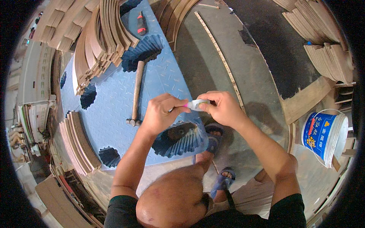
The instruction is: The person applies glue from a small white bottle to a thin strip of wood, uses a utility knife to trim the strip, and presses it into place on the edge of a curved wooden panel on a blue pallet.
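Between my two hands is a small white bottle [197,104] with a pink cap or tip, held sideways over the right edge of a blue plastic pallet [110,125]. My left hand [164,110] pinches the pink end with thumb and finger. The white body is gripped by my right hand [220,107]. A hammer [138,89] with a wooden handle lies on the pallet left of my left hand, its head toward me. Farther off on the pallet lies a red and black utility knife [141,24].
Curved wooden strips [104,34] are stacked at the pallet's far left, more strips [78,142] at its near left. The pallet has deep ribbed holes [178,138]. A thin wooden strip [220,55] lies on the floor. A blue and white bucket [323,135] stands at the right.
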Demonstrator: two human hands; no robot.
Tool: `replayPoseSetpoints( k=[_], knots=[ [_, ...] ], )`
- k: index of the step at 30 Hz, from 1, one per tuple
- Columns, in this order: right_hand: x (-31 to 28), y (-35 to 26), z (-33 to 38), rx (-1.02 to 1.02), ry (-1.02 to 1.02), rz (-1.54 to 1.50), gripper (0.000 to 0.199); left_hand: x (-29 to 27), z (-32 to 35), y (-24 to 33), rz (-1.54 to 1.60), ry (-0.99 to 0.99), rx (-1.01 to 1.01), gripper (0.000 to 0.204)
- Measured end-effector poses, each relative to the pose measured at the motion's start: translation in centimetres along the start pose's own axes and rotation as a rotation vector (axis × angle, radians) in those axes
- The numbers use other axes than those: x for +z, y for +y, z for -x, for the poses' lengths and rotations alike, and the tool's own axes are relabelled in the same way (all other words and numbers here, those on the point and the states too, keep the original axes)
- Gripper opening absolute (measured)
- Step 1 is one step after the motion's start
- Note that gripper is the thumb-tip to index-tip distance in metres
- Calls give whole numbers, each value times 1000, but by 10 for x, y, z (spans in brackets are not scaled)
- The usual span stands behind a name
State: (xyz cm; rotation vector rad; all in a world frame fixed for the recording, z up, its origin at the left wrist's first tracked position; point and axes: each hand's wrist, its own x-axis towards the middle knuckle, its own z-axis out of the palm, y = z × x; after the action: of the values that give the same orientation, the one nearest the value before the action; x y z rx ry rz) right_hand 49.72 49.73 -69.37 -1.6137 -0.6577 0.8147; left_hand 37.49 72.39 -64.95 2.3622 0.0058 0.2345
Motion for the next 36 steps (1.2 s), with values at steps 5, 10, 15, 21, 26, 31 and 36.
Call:
replayPoseSetpoints(
  k=[5,10,15,21,26,31,36],
  knots=[
    [6,19,-5,337,-198,-435,24,-7,0,-2,33,-80,109,24],
    [30,32,-7,344,-266,-586,32,-21,1,10,-65,-206,39,28],
    [16,36,-20,51,12,82,46,-30,8,10,-196,-94,-90,20],
    [-58,92,-54,154,539,790,62,-35,11,1,-232,-34,-367,16],
    [-67,142,-87,280,548,1034,64,-31,19,-14,-236,-26,-373,20],
    [-77,159,-101,234,636,1000,37,-36,6,-5,-258,-82,-384,26],
    [-79,170,-113,195,627,989,33,-46,6,-2,-265,-92,-405,42]
  ],
)
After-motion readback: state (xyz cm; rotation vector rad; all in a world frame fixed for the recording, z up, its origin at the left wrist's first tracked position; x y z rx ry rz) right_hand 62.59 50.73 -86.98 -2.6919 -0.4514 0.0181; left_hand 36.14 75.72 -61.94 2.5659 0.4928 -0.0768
